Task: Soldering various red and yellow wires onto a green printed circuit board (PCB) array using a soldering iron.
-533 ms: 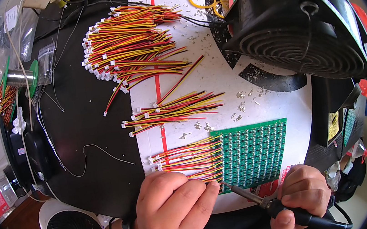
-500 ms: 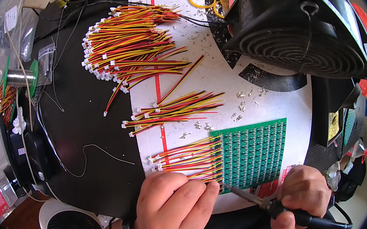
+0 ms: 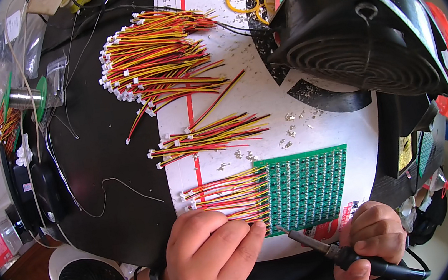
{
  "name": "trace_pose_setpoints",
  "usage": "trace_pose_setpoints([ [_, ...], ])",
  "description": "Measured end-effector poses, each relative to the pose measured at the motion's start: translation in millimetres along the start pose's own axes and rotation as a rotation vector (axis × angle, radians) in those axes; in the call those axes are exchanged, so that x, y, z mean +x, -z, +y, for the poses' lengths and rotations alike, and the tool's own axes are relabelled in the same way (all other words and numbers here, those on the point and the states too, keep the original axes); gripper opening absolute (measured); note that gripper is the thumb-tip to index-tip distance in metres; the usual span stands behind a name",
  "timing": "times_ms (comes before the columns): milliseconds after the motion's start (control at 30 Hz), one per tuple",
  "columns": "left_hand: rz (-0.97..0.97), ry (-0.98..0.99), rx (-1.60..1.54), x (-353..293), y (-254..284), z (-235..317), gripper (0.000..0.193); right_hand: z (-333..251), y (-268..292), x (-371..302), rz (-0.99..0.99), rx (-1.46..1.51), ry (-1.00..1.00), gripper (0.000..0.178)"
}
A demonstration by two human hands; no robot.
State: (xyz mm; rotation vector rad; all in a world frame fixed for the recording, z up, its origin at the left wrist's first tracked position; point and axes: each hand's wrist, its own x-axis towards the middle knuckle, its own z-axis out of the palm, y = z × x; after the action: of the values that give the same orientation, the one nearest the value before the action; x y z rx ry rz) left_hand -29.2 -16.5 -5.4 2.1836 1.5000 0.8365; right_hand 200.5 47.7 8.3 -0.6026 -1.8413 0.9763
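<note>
1. The green circuit board (image 3: pixel 308 191) lies toward 4 o'clock of the view, on a white sheet (image 3: pixel 323 128).
2. Judging by the layout, its 9 o'clock edge is mostly served: a row of wires (image 3: pixel 236 197) meets it, though the joints are too small to check.
3. The columns toward 3 o'clock carry no wires; loose leads (image 3: pixel 212 136) lie at the board's 10 o'clock, a larger pile (image 3: pixel 163 52) at 11.
4. The left hand (image 3: pixel 216 255), at 8 o'clock, has its fingers together over the wires; whether it pinches one cannot be told.
5. The right hand (image 3: pixel 373 236), near 4 o'clock, is wrapped round a soldering iron (image 3: pixel 310 242), tip by the 7 o'clock corner.
</note>
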Motion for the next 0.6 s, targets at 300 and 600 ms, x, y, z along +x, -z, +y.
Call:
trace_pose_setpoints([
  [300,0.035,0.010,0.009,2.4,-3.0,1.4,0.027,-0.5,1.4,1.4,0.091,-0.011,0.039,0.019],
  [600,0.006,0.030,0.114,2.2,-2.5,3.3,0.014,-3.3,-3.3,-2.1,0.150,-0.033,0.037,0.023],
])
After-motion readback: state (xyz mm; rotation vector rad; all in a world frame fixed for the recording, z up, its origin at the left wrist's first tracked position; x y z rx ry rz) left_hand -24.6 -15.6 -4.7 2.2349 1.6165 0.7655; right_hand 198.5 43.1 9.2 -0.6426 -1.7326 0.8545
